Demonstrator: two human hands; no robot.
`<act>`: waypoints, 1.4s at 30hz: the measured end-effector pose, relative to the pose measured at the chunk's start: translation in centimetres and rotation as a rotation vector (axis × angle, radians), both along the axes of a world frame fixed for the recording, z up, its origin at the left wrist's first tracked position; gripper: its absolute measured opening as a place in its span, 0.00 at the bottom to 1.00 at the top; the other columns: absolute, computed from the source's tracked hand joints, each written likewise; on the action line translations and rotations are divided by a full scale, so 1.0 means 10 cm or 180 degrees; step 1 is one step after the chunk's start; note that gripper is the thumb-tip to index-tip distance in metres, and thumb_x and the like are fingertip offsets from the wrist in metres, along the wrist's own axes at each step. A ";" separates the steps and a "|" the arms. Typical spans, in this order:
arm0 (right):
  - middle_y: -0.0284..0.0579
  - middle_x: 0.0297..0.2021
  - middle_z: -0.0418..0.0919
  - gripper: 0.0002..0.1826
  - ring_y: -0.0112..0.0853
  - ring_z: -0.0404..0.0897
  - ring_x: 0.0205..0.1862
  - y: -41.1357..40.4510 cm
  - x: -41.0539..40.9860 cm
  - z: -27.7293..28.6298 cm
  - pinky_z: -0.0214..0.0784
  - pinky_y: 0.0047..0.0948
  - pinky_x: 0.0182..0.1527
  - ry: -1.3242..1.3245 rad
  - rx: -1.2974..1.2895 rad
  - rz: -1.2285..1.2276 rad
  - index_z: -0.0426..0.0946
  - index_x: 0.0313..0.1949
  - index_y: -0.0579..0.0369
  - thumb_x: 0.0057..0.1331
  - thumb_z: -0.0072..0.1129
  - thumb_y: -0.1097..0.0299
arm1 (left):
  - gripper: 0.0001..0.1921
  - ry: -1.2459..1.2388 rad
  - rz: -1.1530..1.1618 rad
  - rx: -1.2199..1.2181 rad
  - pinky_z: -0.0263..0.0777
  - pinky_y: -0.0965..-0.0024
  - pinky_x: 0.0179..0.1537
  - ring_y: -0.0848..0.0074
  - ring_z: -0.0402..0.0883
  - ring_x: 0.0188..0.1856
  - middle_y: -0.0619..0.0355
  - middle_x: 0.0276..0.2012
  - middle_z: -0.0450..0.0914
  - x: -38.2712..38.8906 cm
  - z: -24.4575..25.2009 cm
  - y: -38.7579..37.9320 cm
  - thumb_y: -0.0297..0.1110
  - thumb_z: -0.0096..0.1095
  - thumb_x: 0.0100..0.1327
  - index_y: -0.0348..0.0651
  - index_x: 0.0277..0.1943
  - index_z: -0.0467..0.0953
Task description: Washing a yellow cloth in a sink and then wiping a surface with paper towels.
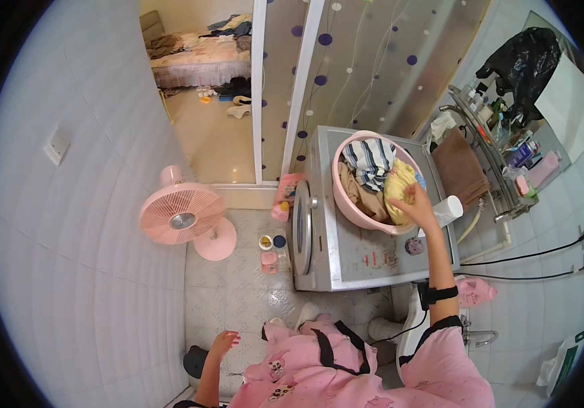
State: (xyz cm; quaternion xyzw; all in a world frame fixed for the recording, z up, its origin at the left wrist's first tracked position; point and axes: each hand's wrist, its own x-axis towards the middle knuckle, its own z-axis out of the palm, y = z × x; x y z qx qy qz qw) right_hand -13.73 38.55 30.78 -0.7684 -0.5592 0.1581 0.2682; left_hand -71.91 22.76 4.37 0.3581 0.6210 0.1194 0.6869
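Note:
A pink plastic basin (pixel 342 200) rests on top of a grey front-loading washing machine (pixel 358 265). It holds a striped cloth (pixel 372 159), a brown cloth (pixel 362 196) and a crumpled yellow cloth (pixel 399 181). My right hand (pixel 418 205) reaches over the basin's near rim, thumb and fingers spread against the yellow cloth. Whether it grips the fabric does not show clearly. Low on the left, my left hand (pixel 225 342) hangs beside my body with loosely bent fingers and nothing in it. The machine's round door (pixel 302 227) stands ajar.
A white cup-like container (pixel 447 210) and a purple-grey scrunched item (pixel 414 246) are near my right forearm. A pink fan (pixel 182 219) stands left. Jars (pixel 266 241) sit on the floor. A crowded metal shelf (pixel 495 153) and plugged-in black cables (pixel 526 258) line the right wall.

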 end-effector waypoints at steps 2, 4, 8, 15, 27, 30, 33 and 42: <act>0.66 0.49 0.67 0.51 0.53 0.65 0.54 0.14 -0.03 -0.08 0.59 0.38 0.55 -0.0450 0.0505 -0.0263 0.59 0.59 0.58 0.41 0.67 0.38 | 0.17 0.0099 -0.0095 0.0011 0.69 0.74 0.39 0.74 0.77 0.40 0.50 0.41 0.78 0.08 -0.01 0.08 0.37 0.48 0.62 0.34 0.47 0.71; 0.68 0.51 0.65 0.53 0.55 0.62 0.56 0.34 -0.11 -0.07 0.55 0.41 0.58 -0.0325 0.0537 -0.0577 0.58 0.60 0.57 0.41 0.64 0.36 | 0.17 -0.0046 -0.0183 0.0132 0.69 0.73 0.40 0.73 0.77 0.40 0.50 0.40 0.78 0.26 0.08 0.24 0.37 0.48 0.62 0.33 0.48 0.71; 0.78 0.54 0.56 0.51 0.66 0.47 0.62 0.72 -0.35 -0.11 0.37 0.58 0.62 -0.0249 0.0028 -0.1141 0.62 0.59 0.48 0.40 0.59 0.29 | 0.17 -0.0343 -0.0415 0.0486 0.70 0.71 0.40 0.72 0.77 0.39 0.51 0.39 0.78 0.64 0.04 0.55 0.38 0.48 0.63 0.33 0.47 0.71; 0.61 0.62 0.45 0.39 0.62 0.51 0.60 0.84 0.11 -0.21 0.45 0.63 0.56 0.0324 -0.0394 -0.1745 0.68 0.56 0.39 0.40 0.62 0.47 | 0.15 -0.0449 -0.1230 0.1340 0.69 0.72 0.43 0.74 0.76 0.40 0.54 0.40 0.78 1.53 0.31 1.34 0.35 0.46 0.64 0.34 0.48 0.71; 0.46 0.33 0.77 0.12 0.40 0.77 0.38 0.05 1.04 0.26 0.71 0.39 0.47 0.5024 0.1985 -0.0984 0.72 0.32 0.60 0.44 0.52 0.76 | 0.12 -0.0627 -0.0740 0.1630 0.69 0.75 0.41 0.76 0.76 0.38 0.53 0.37 0.79 1.29 1.04 1.60 0.30 0.46 0.63 0.33 0.45 0.72; 0.49 0.36 0.77 0.16 0.42 0.77 0.40 -0.52 1.31 0.57 0.68 0.43 0.51 0.4999 0.2718 -0.0842 0.72 0.38 0.62 0.47 0.52 0.73 | 0.12 -0.0629 -0.0727 0.1691 0.69 0.76 0.40 0.76 0.76 0.37 0.53 0.37 0.79 1.49 1.20 1.79 0.30 0.47 0.63 0.33 0.45 0.73; 0.50 0.40 0.77 0.16 0.42 0.76 0.44 -1.26 1.21 1.00 0.65 0.44 0.54 0.4946 0.3408 -0.1354 0.72 0.41 0.61 0.52 0.50 0.70 | 0.12 -0.0757 -0.0875 0.2120 0.69 0.75 0.41 0.75 0.76 0.38 0.54 0.38 0.79 1.80 1.22 2.03 0.30 0.48 0.62 0.33 0.45 0.73; 0.50 0.48 0.73 0.21 0.43 0.72 0.51 -3.83 0.79 0.37 0.62 0.47 0.57 0.4529 0.3973 -0.2576 0.68 0.48 0.60 0.53 0.47 0.70 | 0.37 -0.0317 -0.2208 0.4860 0.55 0.54 0.59 0.59 0.62 0.60 0.49 0.58 0.63 3.81 2.67 2.39 0.43 0.67 0.46 0.45 0.60 0.61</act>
